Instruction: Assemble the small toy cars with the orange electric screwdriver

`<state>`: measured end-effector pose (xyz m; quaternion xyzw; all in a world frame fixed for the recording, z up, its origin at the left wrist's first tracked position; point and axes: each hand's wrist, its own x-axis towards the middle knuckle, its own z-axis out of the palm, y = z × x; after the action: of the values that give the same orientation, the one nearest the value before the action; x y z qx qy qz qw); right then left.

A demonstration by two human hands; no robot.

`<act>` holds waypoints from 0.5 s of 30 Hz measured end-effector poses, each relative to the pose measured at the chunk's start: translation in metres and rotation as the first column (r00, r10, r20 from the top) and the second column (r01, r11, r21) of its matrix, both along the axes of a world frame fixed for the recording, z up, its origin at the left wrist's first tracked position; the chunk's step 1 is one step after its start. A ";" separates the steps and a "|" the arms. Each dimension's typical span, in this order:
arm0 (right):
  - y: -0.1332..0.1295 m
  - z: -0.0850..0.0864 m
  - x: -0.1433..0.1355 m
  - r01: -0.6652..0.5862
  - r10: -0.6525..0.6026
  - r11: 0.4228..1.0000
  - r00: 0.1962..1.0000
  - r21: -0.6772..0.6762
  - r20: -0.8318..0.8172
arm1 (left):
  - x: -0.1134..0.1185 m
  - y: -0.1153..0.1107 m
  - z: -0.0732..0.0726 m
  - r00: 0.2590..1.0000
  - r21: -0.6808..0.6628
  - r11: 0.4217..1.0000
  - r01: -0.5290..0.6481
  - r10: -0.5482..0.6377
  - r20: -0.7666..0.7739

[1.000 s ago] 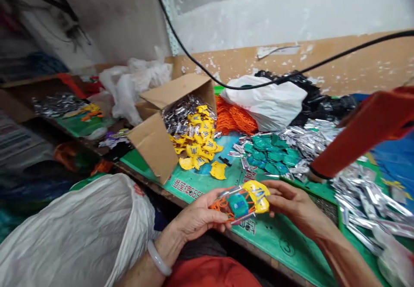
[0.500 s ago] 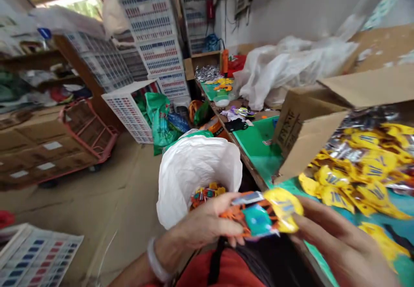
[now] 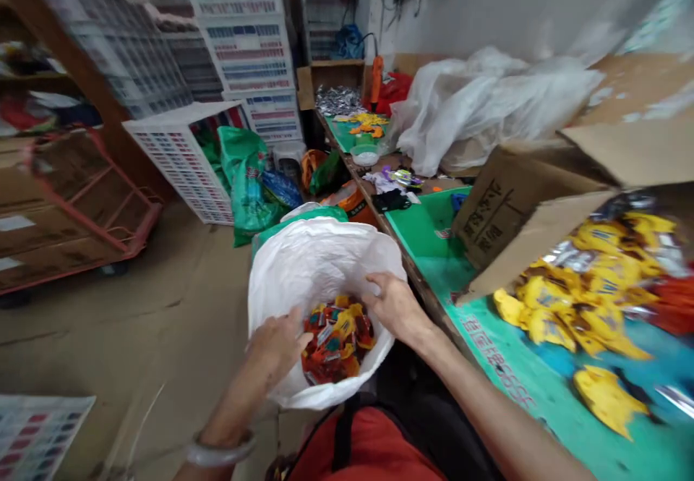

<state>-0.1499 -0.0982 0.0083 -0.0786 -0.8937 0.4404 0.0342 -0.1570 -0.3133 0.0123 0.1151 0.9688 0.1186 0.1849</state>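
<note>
A white woven sack (image 3: pixel 325 257) stands upright in front of me with its mouth wide. Inside lies a heap of small orange, yellow and teal plastic pieces (image 3: pixel 337 340). At the left of the mouth, my left hand (image 3: pixel 277 347) reaches over the rim, slightly blurred, thumb and forefinger apart and nothing seen in it. My right hand (image 3: pixel 397 307) is inside the right part of the mouth, close to the inner wall, forefinger stretched out and the other fingers partly hidden. No piece shows in it. Whether either hand touches the sack is unclear.
To the right, yellow printed pieces (image 3: pixel 569 307) lie on a green-covered table (image 3: pixel 520 387) beside an opened cardboard box (image 3: pixel 504 199). White plastic crates (image 3: pixel 249 54) are stacked behind. A green bag (image 3: pixel 246 192) and a red trolley (image 3: pixel 92 213) with cartons stand left.
The orange, teal and yellow piece held between both hands is gone from them. Both hands have moved forward and apart into the sack's mouth. The view has shifted, showing more of the sack's contents.
</note>
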 end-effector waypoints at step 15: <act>0.150 0.008 0.228 0.711 -0.725 0.662 0.687 -0.239 0.036 | 0.089 0.222 0.006 0.614 0.689 0.392 0.610 -0.783 -0.097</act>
<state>0.0780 0.0521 0.0167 -0.4140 -0.7303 0.4954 0.2235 -0.0675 -0.0909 0.0182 0.5547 0.6864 0.3776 0.2803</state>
